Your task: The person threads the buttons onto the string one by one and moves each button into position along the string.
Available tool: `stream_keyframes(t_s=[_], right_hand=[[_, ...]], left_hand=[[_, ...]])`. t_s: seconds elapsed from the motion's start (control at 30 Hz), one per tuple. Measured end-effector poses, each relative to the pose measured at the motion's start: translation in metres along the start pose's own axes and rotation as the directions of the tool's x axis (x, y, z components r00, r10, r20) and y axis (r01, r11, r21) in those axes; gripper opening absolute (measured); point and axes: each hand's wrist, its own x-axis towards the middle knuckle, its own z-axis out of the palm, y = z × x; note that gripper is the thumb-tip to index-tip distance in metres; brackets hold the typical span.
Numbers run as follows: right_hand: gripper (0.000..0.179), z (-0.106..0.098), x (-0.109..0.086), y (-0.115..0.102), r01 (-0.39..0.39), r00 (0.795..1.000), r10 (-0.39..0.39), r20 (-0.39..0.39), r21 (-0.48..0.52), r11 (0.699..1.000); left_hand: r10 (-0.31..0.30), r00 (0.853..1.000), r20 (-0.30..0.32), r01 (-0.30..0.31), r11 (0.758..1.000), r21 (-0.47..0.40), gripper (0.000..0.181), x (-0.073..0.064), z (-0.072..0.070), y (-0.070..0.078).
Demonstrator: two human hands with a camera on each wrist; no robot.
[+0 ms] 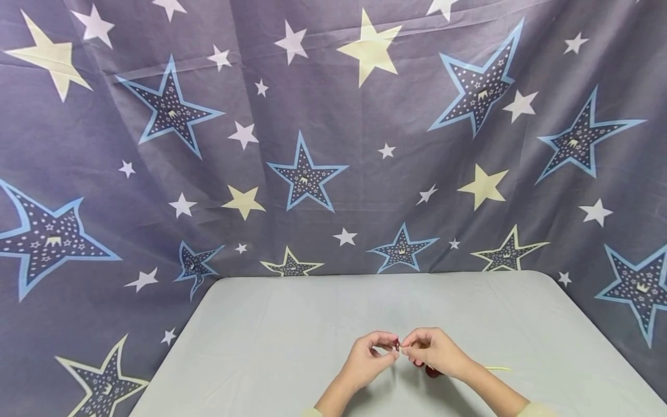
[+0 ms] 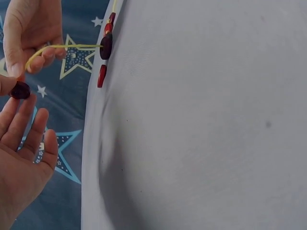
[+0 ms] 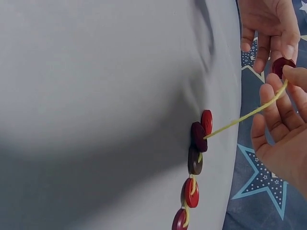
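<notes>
My left hand [image 1: 367, 359] pinches a dark red button [image 2: 20, 90] between thumb and fingertips, held up over the table. Close against it, the thumb and fingers of my right hand [image 1: 438, 350] pinch the end of a yellow string [image 3: 247, 116] right at the button. From there the string slopes down to a dark maroon button [image 3: 199, 136] standing on edge on the cloth. Further along it are several threaded buttons, among them a bright red one [image 3: 192, 193]. A separate red button [image 2: 101, 76] lies beside the maroon one.
A pale grey cloth covers the table [image 1: 271, 336]. Behind and around it hangs a dark curtain [image 1: 333, 116] printed with stars. The string's yellow tail [image 1: 498, 368] lies on the table past the right wrist.
</notes>
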Motion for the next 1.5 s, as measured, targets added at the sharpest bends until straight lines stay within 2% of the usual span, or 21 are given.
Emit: stream_keyframes(t_s=[0.3, 0.67, 0.87, 0.9, 1.13, 1.33, 1.5], right_hand=[[0.018, -0.001, 0.001, 0.000, -0.011, 1.000, 0.011, 0.008, 0.004, 1.000], [0.019, -0.001, 0.002, -0.002, -0.035, 0.999, 0.036, 0.016, -0.025, 0.999], [0.019, -0.002, 0.001, -0.001, -0.005, 1.000, 0.006, 0.026, -0.019, 1.000], [0.018, -0.001, 0.001, -0.002, -0.002, 1.000, 0.002, 0.025, -0.022, 1.000], [0.017, 0.000, 0.000, -0.002, -0.004, 1.000, 0.004, 0.031, 0.004, 1.000], [0.021, 0.000, 0.000, 0.003, 0.011, 0.999, -0.012, 0.043, 0.029, 1.000], [0.026, -0.001, 0.000, 0.003, 0.001, 0.998, -0.006, 0.067, 0.080, 0.997]], left_hand=[[0.007, 1.000, -0.009, -0.007, 1.000, 0.012, 0.024, 0.001, 0.001, -0.001], [0.009, 1.000, 0.009, -0.009, 1.000, 0.011, 0.023, 0.000, -0.001, 0.002], [0.020, 1.000, 0.011, -0.020, 1.000, 0.016, 0.023, 0.000, -0.001, 0.003], [0.020, 1.000, 0.009, -0.020, 1.000, 0.019, 0.023, 0.000, 0.000, 0.002], [0.017, 1.000, 0.002, -0.017, 0.999, 0.034, 0.024, 0.009, 0.005, -0.033], [0.000, 1.000, -0.029, 0.002, 0.998, 0.060, 0.023, 0.010, 0.008, -0.033], [0.021, 0.998, -0.056, -0.017, 0.997, 0.069, 0.024, 0.010, 0.007, -0.033]])
